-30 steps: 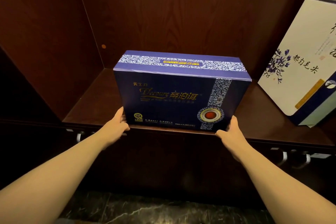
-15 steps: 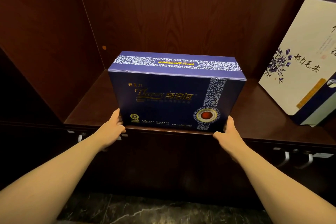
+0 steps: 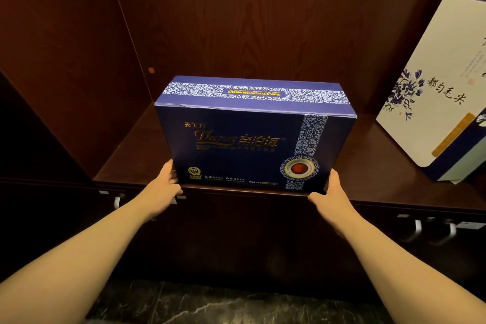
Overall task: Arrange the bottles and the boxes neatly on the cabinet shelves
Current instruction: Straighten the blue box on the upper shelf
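A dark-blue rectangular cardboard box (image 3: pixel 255 137) with gold lettering and white scrollwork bands stands upright at the front edge of the glossy dark wood-grain cabinet shelf (image 3: pixel 381 166). The left hand (image 3: pixel 164 187) and right hand (image 3: pixel 332 196) press its lower corners between them, fingers hidden behind it. Right of the blue box, a white flower-printed box (image 3: pixel 431 92) leans tilted, cut off by the frame.

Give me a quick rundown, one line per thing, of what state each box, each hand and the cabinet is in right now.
Blue box: upright at the shelf's front edge, held at both lower corners.
White box: tilted, on the shelf's right side, apart from the blue box.
Left hand: gripping the blue box's lower left corner.
Right hand: gripping its lower right corner.
Cabinet shelf: open-fronted.
Lower cabinet doors: shut.
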`<state>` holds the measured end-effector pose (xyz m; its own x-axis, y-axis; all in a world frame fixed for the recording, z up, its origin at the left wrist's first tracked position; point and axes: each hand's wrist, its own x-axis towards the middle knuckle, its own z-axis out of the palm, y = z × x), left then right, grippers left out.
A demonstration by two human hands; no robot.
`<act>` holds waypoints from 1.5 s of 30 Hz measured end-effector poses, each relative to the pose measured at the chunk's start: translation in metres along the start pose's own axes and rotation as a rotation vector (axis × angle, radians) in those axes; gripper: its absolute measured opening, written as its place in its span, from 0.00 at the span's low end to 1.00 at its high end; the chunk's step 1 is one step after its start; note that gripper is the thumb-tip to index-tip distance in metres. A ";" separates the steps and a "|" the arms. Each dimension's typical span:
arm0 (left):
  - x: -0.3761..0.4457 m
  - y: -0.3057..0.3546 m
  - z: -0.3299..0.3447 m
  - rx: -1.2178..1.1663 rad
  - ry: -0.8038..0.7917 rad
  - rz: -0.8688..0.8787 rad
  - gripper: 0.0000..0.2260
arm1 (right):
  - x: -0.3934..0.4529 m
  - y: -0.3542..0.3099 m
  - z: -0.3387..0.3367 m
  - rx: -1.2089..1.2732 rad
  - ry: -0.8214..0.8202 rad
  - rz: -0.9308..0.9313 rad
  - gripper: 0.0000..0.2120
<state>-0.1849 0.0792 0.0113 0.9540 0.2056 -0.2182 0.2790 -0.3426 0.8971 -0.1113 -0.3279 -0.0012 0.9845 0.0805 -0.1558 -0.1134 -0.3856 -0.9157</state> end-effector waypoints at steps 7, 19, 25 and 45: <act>-0.003 0.003 0.002 -0.001 0.003 0.005 0.42 | -0.002 0.001 0.001 0.003 0.006 -0.007 0.41; -0.008 0.010 0.004 -0.071 0.015 -0.015 0.42 | -0.001 0.005 0.001 0.012 0.012 0.008 0.39; -0.009 0.009 0.003 -0.069 0.022 -0.024 0.42 | 0.001 0.008 0.002 0.009 0.015 0.012 0.39; -0.014 0.015 0.010 -0.129 0.051 0.005 0.40 | 0.000 0.003 0.005 0.062 0.023 0.014 0.40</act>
<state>-0.1929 0.0624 0.0240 0.9474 0.2522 -0.1970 0.2551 -0.2234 0.9407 -0.1127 -0.3243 -0.0061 0.9855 0.0543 -0.1605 -0.1341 -0.3288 -0.9348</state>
